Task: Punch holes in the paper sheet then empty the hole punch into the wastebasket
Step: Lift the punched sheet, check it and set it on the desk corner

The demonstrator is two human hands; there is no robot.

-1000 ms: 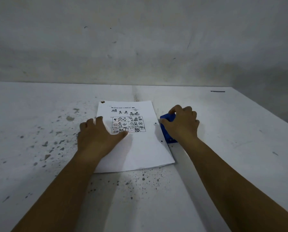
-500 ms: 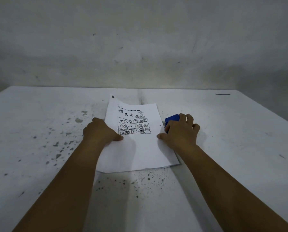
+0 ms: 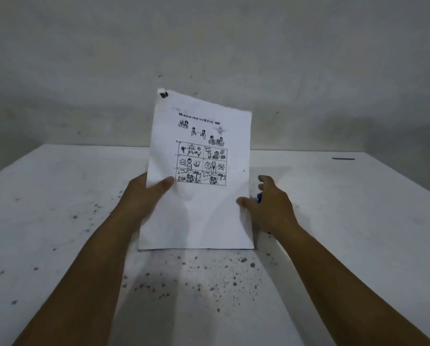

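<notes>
The paper sheet (image 3: 199, 211), printed with small cartoon panels, stands nearly upright with its lower edge on the white table (image 3: 59, 208). My left hand (image 3: 144, 196) grips its left edge, thumb on the front. My right hand (image 3: 269, 206) is at the sheet's right edge with its fingers spread and the thumb tip touching the paper. Only a sliver of the blue hole punch (image 3: 259, 198) shows; my right hand hides most of it. No wastebasket is in view.
The table top carries many dark specks, thickest in front of the sheet (image 3: 209, 278) and at the left. A short dark mark (image 3: 343, 158) lies near the far right edge. A grey wall (image 3: 209, 58) rises directly behind the table.
The sheet lay flat under both hands; my left hand has now tilted it up onto its lower edge. My right hand has loosened over the hole punch and spread its fingers.
</notes>
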